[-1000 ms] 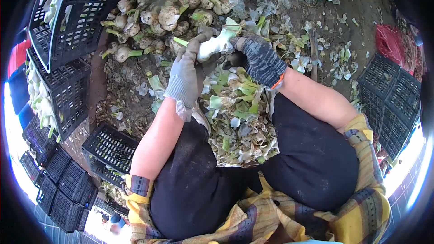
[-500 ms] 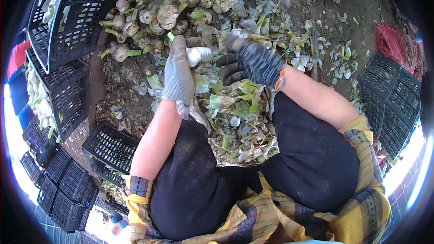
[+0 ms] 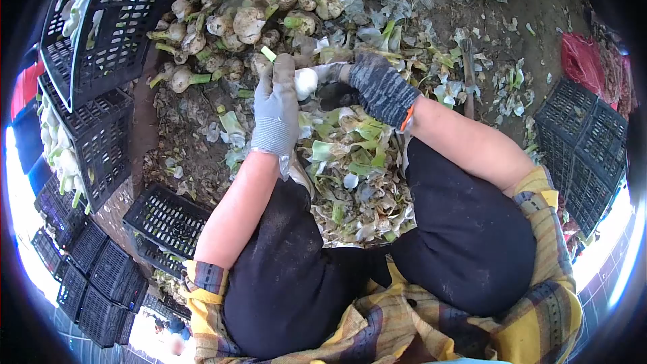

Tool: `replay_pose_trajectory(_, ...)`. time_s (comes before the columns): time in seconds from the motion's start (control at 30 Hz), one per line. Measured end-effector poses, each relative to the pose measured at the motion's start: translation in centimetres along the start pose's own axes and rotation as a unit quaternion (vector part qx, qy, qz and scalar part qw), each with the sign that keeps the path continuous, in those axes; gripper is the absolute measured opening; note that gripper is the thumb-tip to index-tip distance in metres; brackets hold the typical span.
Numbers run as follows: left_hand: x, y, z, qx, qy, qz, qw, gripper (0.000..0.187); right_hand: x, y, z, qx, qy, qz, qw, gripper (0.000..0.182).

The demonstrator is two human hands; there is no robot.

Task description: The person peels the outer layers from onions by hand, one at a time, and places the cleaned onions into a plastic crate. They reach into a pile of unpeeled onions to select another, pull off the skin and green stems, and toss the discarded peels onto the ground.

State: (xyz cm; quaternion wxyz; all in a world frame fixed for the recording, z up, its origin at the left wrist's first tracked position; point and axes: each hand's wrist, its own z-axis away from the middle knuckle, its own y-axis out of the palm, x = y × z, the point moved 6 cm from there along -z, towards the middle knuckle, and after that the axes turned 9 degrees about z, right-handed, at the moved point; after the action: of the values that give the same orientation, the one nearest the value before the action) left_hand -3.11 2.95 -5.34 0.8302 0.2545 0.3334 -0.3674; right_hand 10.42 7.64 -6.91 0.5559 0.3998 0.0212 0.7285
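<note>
My left hand (image 3: pixel 276 98), in a grey glove, is closed around a garlic bulb (image 3: pixel 306 83). The bulb's white, peeled-looking side faces right, and a cut green stem (image 3: pixel 268 53) sticks out above the fingers. My right hand (image 3: pixel 371 84), in a dark glove with a mottled grey cuff, is at the bulb's right side. Its fingers are closed on a pale strip that looks like garlic skin (image 3: pixel 330 71), stretching towards the bulb. The fingertips are partly blurred. Below both hands, between the knees, lies a heap of peeled skins and leaves (image 3: pixel 357 162).
A pile of unpeeled garlic bulbs (image 3: pixel 249 23) lies ahead on the soil. Black crates (image 3: pixel 121 20) holding pale garlic stand at the left, with another crate (image 3: pixel 165 219) lower down. At the right are more black crates (image 3: pixel 579 148) and a red net bag (image 3: pixel 581 64).
My left hand has shifted slightly right with the bulb. My right hand has come in from a blurred position to the bulb, its fingers now at a pale strip.
</note>
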Motion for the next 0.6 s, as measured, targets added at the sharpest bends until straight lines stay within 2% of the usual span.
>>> replay_pose_trajectory(0.03,-0.7,0.5,0.4,-0.004,-0.028,0.013,1.000,0.039,-0.5,-0.3,-0.4,0.028,-0.019,-0.085,0.996,0.016)
replay_pose_trajectory(0.1,-0.7,0.8,0.7,-0.001,-0.062,0.043,0.997,0.037,-1.1,-2.5,-1.7,0.006,-0.090,0.063,0.994,0.017)
replay_pose_trajectory(0.17,0.0,0.5,0.4,0.014,-0.074,0.077,0.994,0.035,-1.3,-2.4,-1.1,-0.028,-0.020,-0.070,0.997,0.021)
replay_pose_trajectory(0.27,-0.2,0.2,-0.1,0.069,-0.025,0.051,0.996,0.037,-0.8,-0.1,-0.2,0.092,0.035,-0.163,0.982,0.022)
replay_pose_trajectory(0.3,0.0,0.1,-0.2,0.073,-0.024,0.056,0.996,0.038,-0.6,0.4,0.1,0.094,0.050,-0.173,0.979,0.025)
replay_pose_trajectory(0.37,0.8,0.3,-0.4,0.038,-0.073,0.107,0.991,0.046,0.9,1.8,0.2,0.134,-0.036,-0.018,0.990,0.031)
replay_pose_trajectory(0.4,0.6,0.3,-0.2,0.043,-0.064,0.076,0.994,0.044,1.6,2.4,0.4,0.153,-0.080,0.060,0.983,0.035)
replay_pose_trajectory(0.43,0.1,0.4,0.2,0.048,-0.056,0.045,0.996,0.042,1.1,2.3,0.5,0.115,-0.015,0.001,0.993,0.036)
replay_pose_trajectory(0.53,0.0,0.4,0.2,0.047,0.014,-0.022,0.999,0.034,-0.3,0.9,-0.5,0.104,-0.023,0.027,0.994,0.034)
replay_pose_trajectory(0.57,0.1,0.4,0.1,0.044,0.045,-0.040,0.997,0.031,-0.2,0.4,-0.7,0.072,-0.041,0.100,0.992,0.028)
replay_pose_trajectory(0.6,0.6,0.0,-0.1,0.034,0.023,-0.027,0.999,0.033,0.0,-0.1,-0.9,0.040,-0.058,0.172,0.983,0.022)
